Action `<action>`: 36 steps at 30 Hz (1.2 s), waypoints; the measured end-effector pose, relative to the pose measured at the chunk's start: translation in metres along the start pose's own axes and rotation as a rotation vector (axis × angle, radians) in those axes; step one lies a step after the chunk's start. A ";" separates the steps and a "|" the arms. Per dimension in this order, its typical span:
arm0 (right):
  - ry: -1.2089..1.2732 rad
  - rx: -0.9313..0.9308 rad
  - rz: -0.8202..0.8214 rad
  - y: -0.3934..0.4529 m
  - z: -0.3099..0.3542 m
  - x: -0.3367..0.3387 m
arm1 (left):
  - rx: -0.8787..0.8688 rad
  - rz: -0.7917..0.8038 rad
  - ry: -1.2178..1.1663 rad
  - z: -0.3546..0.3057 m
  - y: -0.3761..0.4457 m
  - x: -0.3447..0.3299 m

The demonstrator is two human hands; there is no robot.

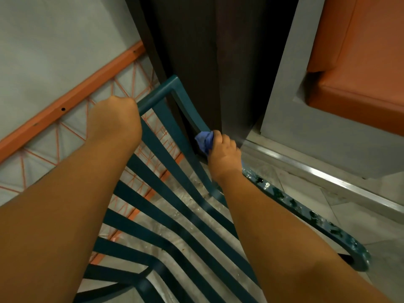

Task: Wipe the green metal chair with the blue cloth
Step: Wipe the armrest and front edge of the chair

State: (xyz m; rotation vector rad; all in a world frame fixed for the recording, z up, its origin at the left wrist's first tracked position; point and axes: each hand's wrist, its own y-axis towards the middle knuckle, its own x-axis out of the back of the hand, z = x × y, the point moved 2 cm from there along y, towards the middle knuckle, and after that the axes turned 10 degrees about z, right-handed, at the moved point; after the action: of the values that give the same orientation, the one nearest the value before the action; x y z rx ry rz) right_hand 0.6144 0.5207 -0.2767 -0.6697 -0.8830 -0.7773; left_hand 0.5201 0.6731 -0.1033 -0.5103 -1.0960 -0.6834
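Note:
The green metal chair [166, 211] with long slats fills the lower middle of the view. My left hand [115, 119] grips the chair's top rail near its left end. My right hand [224, 153] holds the bunched blue cloth [204, 139] and presses it against the chair's right upright, just below the top corner. The right armrest [306, 211] runs toward the lower right, spotted with chipped paint or dirt.
A dark wooden panel [209, 62] stands right behind the chair. An orange metal frame with crossed cords [72, 95] lies to the left. An orange cushioned seat [360, 62] on a grey base is at upper right, with a metal floor strip [328, 178].

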 end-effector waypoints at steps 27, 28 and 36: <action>0.249 0.261 -0.120 0.015 0.022 0.010 | -0.160 -0.130 0.025 -0.043 -0.017 -0.042; 0.205 0.257 -0.102 0.015 0.020 0.010 | -0.201 -0.141 0.032 -0.047 -0.012 -0.039; 0.046 0.067 0.033 0.007 0.006 0.007 | -0.192 0.128 0.304 -0.085 0.008 -0.015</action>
State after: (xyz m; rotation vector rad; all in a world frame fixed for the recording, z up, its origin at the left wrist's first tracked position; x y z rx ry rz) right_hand 0.6203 0.5273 -0.2690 -0.6037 -0.8501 -0.7279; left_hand 0.5752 0.6247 -0.1500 -0.6134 -0.7102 -0.7301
